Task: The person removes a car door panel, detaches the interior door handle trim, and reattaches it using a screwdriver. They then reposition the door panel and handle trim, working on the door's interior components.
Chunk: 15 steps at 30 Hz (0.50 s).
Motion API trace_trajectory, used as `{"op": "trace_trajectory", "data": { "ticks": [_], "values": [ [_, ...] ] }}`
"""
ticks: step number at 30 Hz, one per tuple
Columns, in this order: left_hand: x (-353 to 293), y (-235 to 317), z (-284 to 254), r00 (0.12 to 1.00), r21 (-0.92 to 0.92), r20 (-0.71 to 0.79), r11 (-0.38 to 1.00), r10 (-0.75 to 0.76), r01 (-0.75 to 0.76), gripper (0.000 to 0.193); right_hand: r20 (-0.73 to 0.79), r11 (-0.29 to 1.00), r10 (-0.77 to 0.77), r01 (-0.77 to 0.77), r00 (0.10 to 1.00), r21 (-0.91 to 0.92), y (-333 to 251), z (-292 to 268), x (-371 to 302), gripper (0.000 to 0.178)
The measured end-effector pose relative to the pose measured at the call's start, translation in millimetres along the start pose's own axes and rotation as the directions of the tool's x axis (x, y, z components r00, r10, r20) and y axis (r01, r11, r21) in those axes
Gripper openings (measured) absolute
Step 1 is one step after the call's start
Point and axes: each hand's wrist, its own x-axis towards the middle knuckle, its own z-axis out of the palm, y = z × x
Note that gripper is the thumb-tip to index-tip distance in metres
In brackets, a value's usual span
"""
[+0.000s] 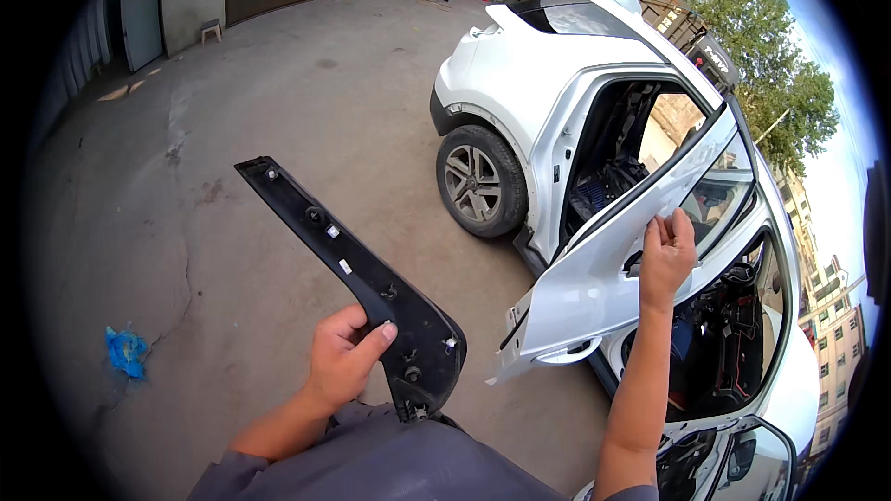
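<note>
My left hand (pixel 339 362) grips a long black plastic trim panel (pixel 419 327) by its broad lower end, thumb on top and fingers beneath. The panel's inner face is turned up, showing several mounting clips and small white tabs. It slants up and to the left, narrowing toward its far tip. On the right, my right hand (pixel 670 255) is raised with its fingers pinched together. Whatever they may hold is too small to make out. Behind that hand stands the open rear door (pixel 585 301) of a white car; whether the hand touches it, I cannot tell.
The white car body (pixel 529 60) fills the right side, its rear wheel (pixel 481 181) on the concrete ground (pixel 278 102). Another open door (pixel 756 464) is at the lower right. A crumpled blue plastic scrap (pixel 125 353) lies at the left. A small stool (pixel 212 31) stands near the back wall.
</note>
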Motion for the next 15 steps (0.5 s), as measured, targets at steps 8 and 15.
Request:
{"op": "trace_trajectory", "data": {
  "ticks": [8, 15],
  "values": [
    [66, 13, -70, 0.988, 0.116, 0.068, 0.985, -0.14, 0.131, 0.011, -0.073, 0.979, 0.068, -0.081, 0.995, -0.187, -4, -10, -6, 0.035],
    [86, 1, -91, 0.973, 0.209, 0.145, 0.967, -0.181, 0.149, 0.014, -0.107, 0.923, 0.07, -0.105, 0.992, -0.369, -25, 3, -7, 0.034]
  ]
}}
